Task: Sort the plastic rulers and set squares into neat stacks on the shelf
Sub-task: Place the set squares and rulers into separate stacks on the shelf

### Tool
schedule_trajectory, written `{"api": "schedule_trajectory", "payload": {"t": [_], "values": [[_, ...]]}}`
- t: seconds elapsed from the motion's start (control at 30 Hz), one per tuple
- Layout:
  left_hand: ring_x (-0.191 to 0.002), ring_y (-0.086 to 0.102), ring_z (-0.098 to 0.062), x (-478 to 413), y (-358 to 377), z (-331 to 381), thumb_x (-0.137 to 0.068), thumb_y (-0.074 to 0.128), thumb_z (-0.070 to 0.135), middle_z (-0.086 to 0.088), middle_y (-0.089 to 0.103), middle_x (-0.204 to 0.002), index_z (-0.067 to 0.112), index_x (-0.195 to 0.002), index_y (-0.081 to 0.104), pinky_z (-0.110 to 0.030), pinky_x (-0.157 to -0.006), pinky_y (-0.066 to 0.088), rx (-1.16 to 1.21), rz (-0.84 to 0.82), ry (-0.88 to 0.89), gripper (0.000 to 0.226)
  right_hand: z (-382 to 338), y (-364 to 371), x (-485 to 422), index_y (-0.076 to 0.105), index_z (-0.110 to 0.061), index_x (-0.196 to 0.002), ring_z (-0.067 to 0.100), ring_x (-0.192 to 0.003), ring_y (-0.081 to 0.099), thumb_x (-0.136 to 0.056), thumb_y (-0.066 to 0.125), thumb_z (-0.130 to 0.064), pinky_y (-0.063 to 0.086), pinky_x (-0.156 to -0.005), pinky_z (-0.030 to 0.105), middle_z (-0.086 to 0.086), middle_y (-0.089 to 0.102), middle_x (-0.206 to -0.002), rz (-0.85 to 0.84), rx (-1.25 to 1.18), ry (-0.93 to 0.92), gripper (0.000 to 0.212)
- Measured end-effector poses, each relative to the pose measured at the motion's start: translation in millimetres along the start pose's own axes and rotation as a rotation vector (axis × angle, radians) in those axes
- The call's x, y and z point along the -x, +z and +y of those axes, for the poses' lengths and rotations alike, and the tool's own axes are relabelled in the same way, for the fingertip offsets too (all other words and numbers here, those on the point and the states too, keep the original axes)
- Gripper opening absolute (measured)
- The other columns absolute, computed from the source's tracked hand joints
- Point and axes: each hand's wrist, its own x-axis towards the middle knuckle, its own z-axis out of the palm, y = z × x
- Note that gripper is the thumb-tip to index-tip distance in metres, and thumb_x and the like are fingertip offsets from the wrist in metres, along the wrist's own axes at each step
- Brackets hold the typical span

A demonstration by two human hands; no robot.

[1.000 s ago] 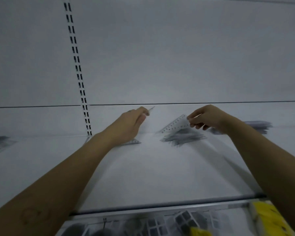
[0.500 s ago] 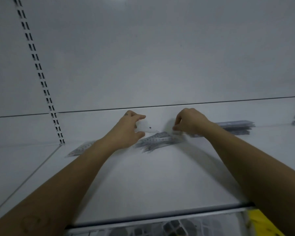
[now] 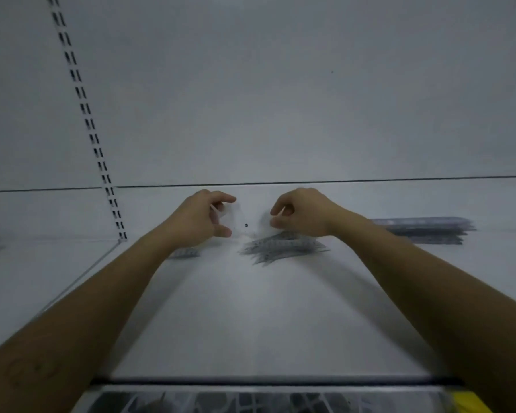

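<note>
Left hand: my left hand (image 3: 201,222) sits just left of the frame's middle, with the thumb below and fingers above. It grips the left edge of a clear plastic piece (image 3: 239,217).
Clear plastic piece: it is held up off the shelf (image 3: 251,317) between my 2 hands. It is probably a set square, but it is too faint and blurred to be sure.
Right hand: my right hand (image 3: 303,214) is just right of that piece, fingers curled. I cannot tell whether they pinch its right edge.
Loose pile: grey set squares (image 3: 283,248) lie fanned untidily on the shelf, just below my right hand.
Ruler stack: a long flat ruler stack (image 3: 426,229) lies at the right of the frame, near the back wall (image 3: 280,99).
Single piece: 1 small ruled piece (image 3: 188,253) lies on the shelf beside my left wrist.
Upright: a slotted strip (image 3: 81,96) runs down the upper left.
</note>
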Motion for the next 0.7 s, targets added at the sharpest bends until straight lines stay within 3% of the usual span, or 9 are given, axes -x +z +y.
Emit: {"api": "schedule_trajectory", "payload": {"t": [0.13, 0.27, 0.37, 0.47, 0.53, 0.6, 0.7], "values": [[-0.085, 0.058, -0.015, 18, -17, -17, -0.069, 0.083, 0.017, 0.006, 0.058, -0.100, 0.034, -0.123, 0.056, -0.016, -0.070, 0.044, 0.110, 0.076, -0.023, 0.062, -45, 19, -24, 0.067, -0.020, -0.109, 0.013, -0.084, 0.060, -0.086, 0.065, -0.043, 0.043, -0.075, 0.023, -0.004, 0.068, -0.095, -0.029, -0.080, -0.054, 0.032], [-0.086, 0.059, -0.007, 36, -38, -37, -0.073, 0.080, 0.019, 0.012, 0.060, -0.098, 0.032, -0.125, 0.056, -0.011, -0.068, 0.042, 0.097, 0.195, -0.058, 0.059, -83, 38, -46, 0.074, -0.013, -0.092, 0.014, -0.077, 0.065, -0.086, 0.068, -0.023, 0.052, -0.074, 0.027, 0.000, 0.073, -0.085, -0.045, -0.205, -0.083, 0.013], [-0.083, 0.059, -0.009, 48, -51, -59, -0.073, 0.080, 0.022, 0.012, 0.062, -0.095, 0.030, -0.126, 0.057, -0.013, -0.070, 0.044, 0.109, 0.282, -0.103, 0.058, -104, 55, -59, 0.073, -0.010, -0.082, 0.014, -0.071, 0.060, -0.085, 0.068, -0.024, 0.048, -0.067, 0.026, 0.001, 0.070, -0.079, -0.036, -0.315, -0.040, 0.015], [-0.080, 0.058, -0.005, 56, -58, -83, -0.076, 0.078, 0.029, 0.012, 0.061, -0.097, 0.030, -0.131, 0.053, -0.013, -0.066, 0.043, -0.025, 0.200, -0.171, 0.060, -121, 77, -69, 0.069, -0.009, -0.075, 0.014, -0.059, 0.059, -0.084, 0.071, -0.019, 0.047, -0.058, 0.022, 0.004, 0.069, -0.071, -0.102, -0.399, 0.011, 0.014], [-0.083, 0.059, -0.003, 61, -58, -99, -0.076, 0.077, 0.035, 0.012, 0.062, -0.101, 0.028, -0.132, 0.053, -0.015, -0.067, 0.043, -0.088, 0.116, -0.201, 0.060, -128, 89, -74, 0.067, -0.011, -0.079, 0.015, -0.063, 0.062, -0.083, 0.073, -0.018, 0.052, -0.063, 0.025, 0.004, 0.070, -0.072, -0.103, -0.394, 0.027, 0.010], [-0.093, 0.060, -0.007, 65, -53, -110, -0.078, 0.074, 0.038, 0.008, 0.063, -0.106, 0.025, -0.130, 0.054, -0.017, -0.075, 0.043, -0.118, 0.064, -0.203, 0.058, -130, 98, -77, 0.068, -0.012, -0.085, 0.017, -0.075, 0.065, -0.081, 0.074, -0.020, 0.053, -0.073, 0.028, 0.005, 0.071, -0.082, -0.067, -0.269, 0.011, 0.010], [-0.108, 0.056, -0.015, 60, -40, -115, -0.082, 0.067, 0.045, 0.001, 0.059, -0.121, 0.020, -0.132, 0.052, -0.027, -0.093, 0.044, -0.208, -0.037, -0.172, 0.057, -124, 107, -77, 0.070, -0.016, -0.082, 0.017, -0.082, 0.061, -0.081, 0.072, -0.021, 0.046, -0.071, 0.025, 0.003, 0.071, -0.090, -0.040, -0.082, 0.022, 0.006]]}}
